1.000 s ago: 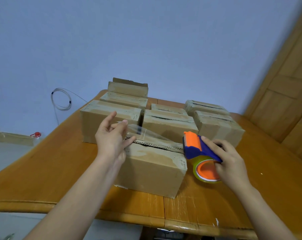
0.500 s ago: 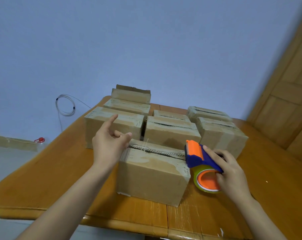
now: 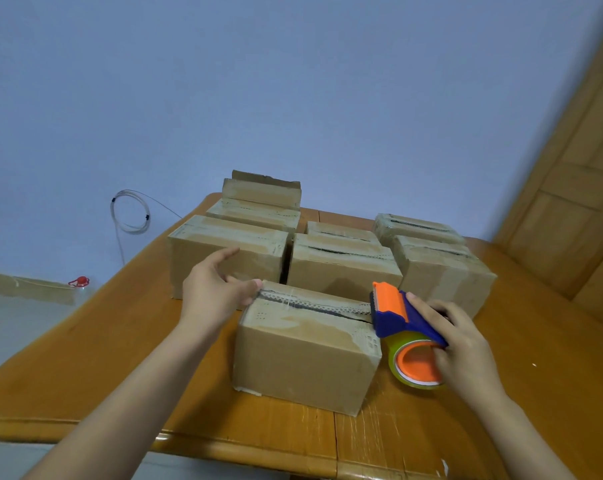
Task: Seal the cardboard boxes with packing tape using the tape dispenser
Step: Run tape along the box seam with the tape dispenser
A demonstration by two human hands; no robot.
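A cardboard box [image 3: 303, 362] stands nearest me on the wooden table [image 3: 85, 358], with clear tape lying along its top seam. My left hand [image 3: 213, 296] is at the box's left top edge, thumb pressing the tape end down, fingers straight. My right hand [image 3: 466, 348] grips the blue and orange tape dispenser [image 3: 402, 317] at the box's right top edge. The tape roll [image 3: 416, 365] hangs beside the box's right side.
Several more cardboard boxes [image 3: 341, 268] stand in rows behind the near one. A wooden door [image 3: 577, 209] is on the right. A coiled white cable [image 3: 130, 211] hangs on the blue wall at left, with a small red object [image 3: 80, 281] below it.
The tape strip that hung raised above the box top now lies flat on the seam. My left hand lowered to the box's left edge. The dispenser stayed at the right edge.
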